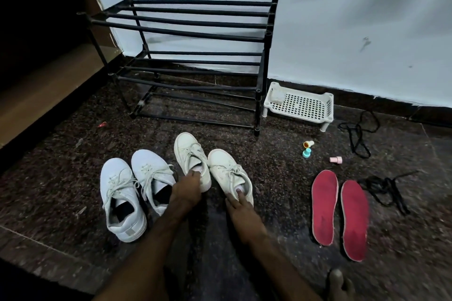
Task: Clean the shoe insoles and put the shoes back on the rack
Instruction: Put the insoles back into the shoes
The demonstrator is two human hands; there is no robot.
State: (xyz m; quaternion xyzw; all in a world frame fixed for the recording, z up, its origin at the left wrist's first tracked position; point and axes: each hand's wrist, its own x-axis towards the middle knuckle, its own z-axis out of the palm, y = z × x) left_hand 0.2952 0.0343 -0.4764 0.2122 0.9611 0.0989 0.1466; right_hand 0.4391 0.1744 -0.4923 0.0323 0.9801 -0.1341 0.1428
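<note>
The left hand [187, 187] pinched one cream shoe [192, 159] by its collar, while the right hand [238, 203] hooked fingers into its mate [228, 173]. It looked like the pickup step; next, lifting both onto the empty rack [186, 32].

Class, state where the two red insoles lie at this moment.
In the head view the red insoles lie side by side on the floor at right, apart from the shoes, just beside a tangle of black laces.

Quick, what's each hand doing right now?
Left hand: closed on the heel opening of the left cream sneaker.
Right hand: fingers reach into the heel opening of the right cream sneaker; whether it grips cannot be told.
</note>
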